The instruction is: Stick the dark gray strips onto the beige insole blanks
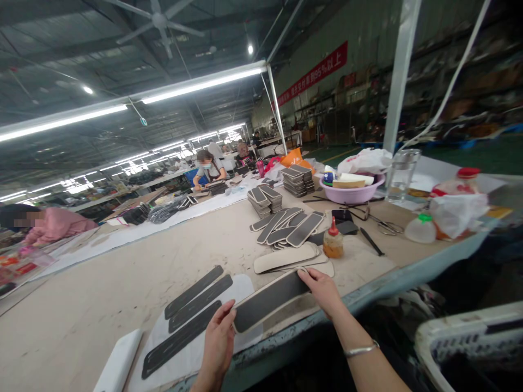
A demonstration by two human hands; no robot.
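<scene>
Between my two hands is a long strip with rounded ends [272, 300], dark grey on its face with a pale border. My left hand [219, 335] pinches its near left end, and my right hand [321, 288] pinches the far right end. It is held tilted above the table's front edge. To the left, several dark strips [200, 308] lie side by side on a white sheet [241, 286]. Pale cream strips [286, 257] are piled just beyond the held one. Behind them lies a loose heap of grey strips with pale borders [288, 224].
A glue bottle with a red tip [333, 240] stands beside the pale strips. Farther right are a dark pen-like tool [371, 242], scissors [388, 226], a glass jar [402, 177] and a purple basin [351, 193]. A white block [119, 362] lies front left. Co-workers sit across the table.
</scene>
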